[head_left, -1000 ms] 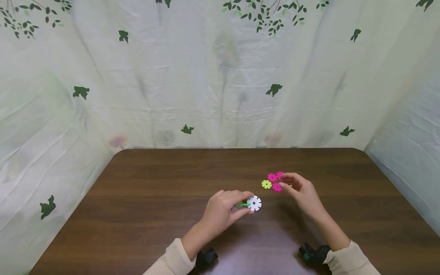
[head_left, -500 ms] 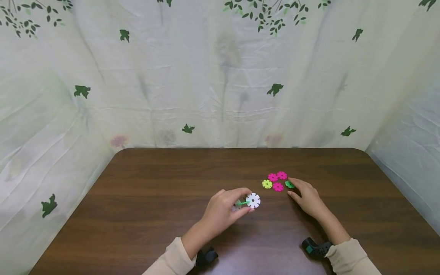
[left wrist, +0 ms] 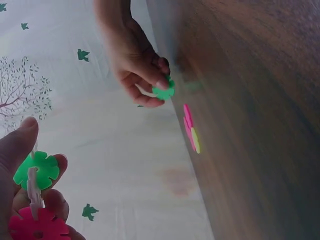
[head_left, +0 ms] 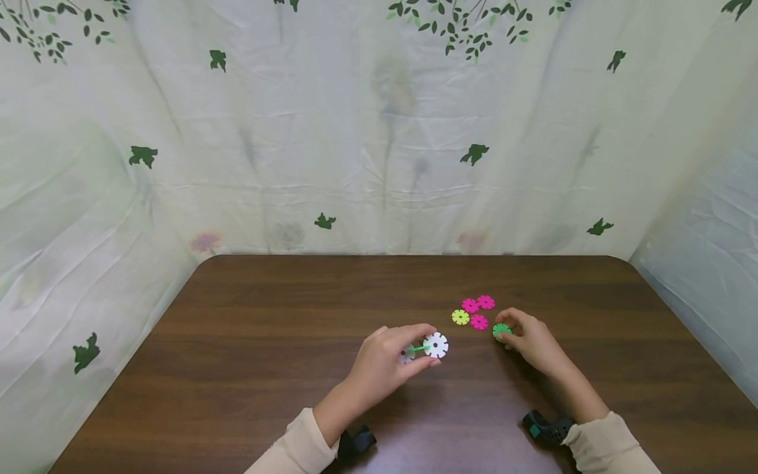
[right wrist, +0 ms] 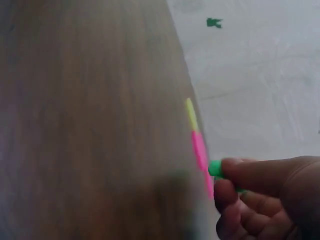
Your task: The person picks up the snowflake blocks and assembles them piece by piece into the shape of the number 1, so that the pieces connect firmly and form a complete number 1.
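Observation:
My left hand (head_left: pixel 381 362) holds a joined piece of notched plastic discs between thumb and fingers, raised over the table. A white disc (head_left: pixel 435 345) of it faces the head camera; the left wrist view shows a green disc (left wrist: pixel 39 170), a white one edge-on (left wrist: pixel 33 192) and a pink one (left wrist: pixel 40 226). Fingers hide part of the piece. To the right, my right hand (head_left: pixel 537 343) pinches a loose green notched disc (head_left: pixel 501 330), also seen in the right wrist view as a green edge (right wrist: pixel 215 168) by the thumb.
Just left of the right hand, pink discs (head_left: pixel 478 322) and a yellow-green disc (head_left: pixel 460 317) lie flat on the brown wooden table (head_left: pixel 284 309). A pale curtain (head_left: pixel 379 131) with leaf prints stands behind the table's far edge.
My right hand moved from above the pink discs to the green disc at their right, took it in a pinch and drew it slightly nearer. The left hand stayed almost still with its piece.

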Demonstrator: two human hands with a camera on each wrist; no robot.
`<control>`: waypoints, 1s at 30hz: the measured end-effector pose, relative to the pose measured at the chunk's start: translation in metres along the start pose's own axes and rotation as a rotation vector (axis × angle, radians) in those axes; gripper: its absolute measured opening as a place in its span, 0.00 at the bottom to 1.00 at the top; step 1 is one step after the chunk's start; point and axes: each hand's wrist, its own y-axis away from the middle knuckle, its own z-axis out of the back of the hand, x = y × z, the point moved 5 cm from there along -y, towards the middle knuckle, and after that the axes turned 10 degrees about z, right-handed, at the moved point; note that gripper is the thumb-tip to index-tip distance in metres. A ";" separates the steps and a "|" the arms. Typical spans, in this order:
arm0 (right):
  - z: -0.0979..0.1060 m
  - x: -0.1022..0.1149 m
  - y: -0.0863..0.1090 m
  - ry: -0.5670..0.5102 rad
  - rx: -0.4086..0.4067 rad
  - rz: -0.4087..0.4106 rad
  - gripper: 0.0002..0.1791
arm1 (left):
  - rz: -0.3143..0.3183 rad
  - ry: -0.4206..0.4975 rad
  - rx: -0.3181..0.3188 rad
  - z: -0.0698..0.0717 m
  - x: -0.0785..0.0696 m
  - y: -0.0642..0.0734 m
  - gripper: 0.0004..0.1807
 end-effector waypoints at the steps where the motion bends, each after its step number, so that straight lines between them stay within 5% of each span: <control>1: 0.001 0.004 0.000 -0.038 -0.005 0.014 0.13 | -0.001 -0.003 -0.001 0.000 0.000 0.000 0.22; 8: 0.006 0.049 0.002 -0.182 -0.059 0.112 0.12 | 0.019 -0.032 0.027 0.000 -0.001 -0.001 0.22; 17: 0.001 0.101 0.011 -0.333 -0.016 0.277 0.07 | 0.056 -0.052 0.089 -0.003 -0.003 0.000 0.21; 30: -0.004 0.125 0.019 -0.261 -0.064 0.454 0.09 | 0.054 -0.022 0.132 -0.004 -0.006 0.001 0.17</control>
